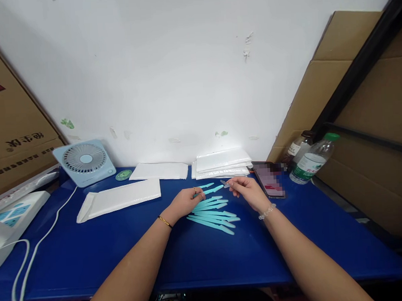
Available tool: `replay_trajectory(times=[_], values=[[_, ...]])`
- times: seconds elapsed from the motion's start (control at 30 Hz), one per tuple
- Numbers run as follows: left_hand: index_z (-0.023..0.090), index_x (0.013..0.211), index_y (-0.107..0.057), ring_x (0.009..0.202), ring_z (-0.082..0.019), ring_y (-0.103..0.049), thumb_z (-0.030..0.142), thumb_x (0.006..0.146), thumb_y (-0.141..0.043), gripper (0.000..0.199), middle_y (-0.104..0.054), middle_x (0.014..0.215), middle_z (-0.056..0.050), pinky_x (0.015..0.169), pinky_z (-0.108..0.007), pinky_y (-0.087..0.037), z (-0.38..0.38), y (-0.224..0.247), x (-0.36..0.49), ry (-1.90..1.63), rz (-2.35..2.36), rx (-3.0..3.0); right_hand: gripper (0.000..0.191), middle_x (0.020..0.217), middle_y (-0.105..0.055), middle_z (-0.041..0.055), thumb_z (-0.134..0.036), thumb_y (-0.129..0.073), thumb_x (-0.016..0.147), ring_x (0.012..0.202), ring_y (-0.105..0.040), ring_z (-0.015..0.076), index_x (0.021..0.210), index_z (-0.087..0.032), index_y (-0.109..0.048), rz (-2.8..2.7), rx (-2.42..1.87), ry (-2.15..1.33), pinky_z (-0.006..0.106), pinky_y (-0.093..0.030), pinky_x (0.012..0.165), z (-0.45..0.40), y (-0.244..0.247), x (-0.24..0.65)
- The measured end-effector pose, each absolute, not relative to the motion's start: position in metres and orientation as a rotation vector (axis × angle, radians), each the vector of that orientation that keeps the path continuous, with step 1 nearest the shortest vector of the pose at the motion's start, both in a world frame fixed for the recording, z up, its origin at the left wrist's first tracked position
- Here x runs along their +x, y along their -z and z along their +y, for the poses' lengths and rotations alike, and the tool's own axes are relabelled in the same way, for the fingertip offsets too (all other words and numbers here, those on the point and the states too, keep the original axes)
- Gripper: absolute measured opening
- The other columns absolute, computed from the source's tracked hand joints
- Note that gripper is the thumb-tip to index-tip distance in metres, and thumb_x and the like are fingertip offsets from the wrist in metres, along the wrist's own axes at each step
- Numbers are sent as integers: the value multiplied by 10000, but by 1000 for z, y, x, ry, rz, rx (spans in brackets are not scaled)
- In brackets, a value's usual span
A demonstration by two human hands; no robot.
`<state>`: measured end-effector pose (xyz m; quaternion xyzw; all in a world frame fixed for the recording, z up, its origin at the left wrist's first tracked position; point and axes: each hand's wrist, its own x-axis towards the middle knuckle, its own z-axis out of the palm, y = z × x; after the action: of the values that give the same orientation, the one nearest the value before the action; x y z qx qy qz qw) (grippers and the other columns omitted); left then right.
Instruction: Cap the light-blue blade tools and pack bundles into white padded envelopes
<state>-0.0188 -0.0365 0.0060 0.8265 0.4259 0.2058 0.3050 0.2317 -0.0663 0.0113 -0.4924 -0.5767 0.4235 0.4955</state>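
Head | left hand (187, 201) pinching teal stick (214, 190) | right hand (246, 191) pinching clear piece (224, 184) | sticks (211, 217) (fanned) between

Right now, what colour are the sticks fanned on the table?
Light turquoise sticks; best seen in the head view.

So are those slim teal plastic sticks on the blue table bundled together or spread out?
Spread out: the teal sticks fan across the blue table, with gaps between several tips.

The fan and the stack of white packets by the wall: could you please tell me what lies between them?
In the head view, a green disc and another white packet lie between them.
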Motion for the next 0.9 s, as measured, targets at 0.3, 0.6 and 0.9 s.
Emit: replay_trajectory(times=[0.3,0.6,0.9], values=[[211,890,-662,664,-128,-528,443,902,-375,370,-648,788,14,621,-226,-375,-46,-13,-15,-471,1038,2240,389,661,-629,26,-492,-658,734,523,-558,113,882,-133,-673,-1523,-1208,-1218,245,-452,504,-71,-10,216],[235,1053,-625,1074,-244,-508,380,863,-493,273,-615,1093,-61,849,-335,-403,-26,-6,-21,-632,1589,2430,235,956,-632,92,-308,-563,837,859,-606,207,990,-161,-664,-1925,-1599,-129,311,-464,773,-42,6,239],[212,840,-636,836,-177,-570,270,819,-556,101,-629,843,-26,668,-255,-400,-15,3,-25,-549,1464,2487,199,885,-621,84,-109,-470,840,805,-591,184,876,-147,-662,-2221,-1655,-4,272,-443,737,-40,7,228]])
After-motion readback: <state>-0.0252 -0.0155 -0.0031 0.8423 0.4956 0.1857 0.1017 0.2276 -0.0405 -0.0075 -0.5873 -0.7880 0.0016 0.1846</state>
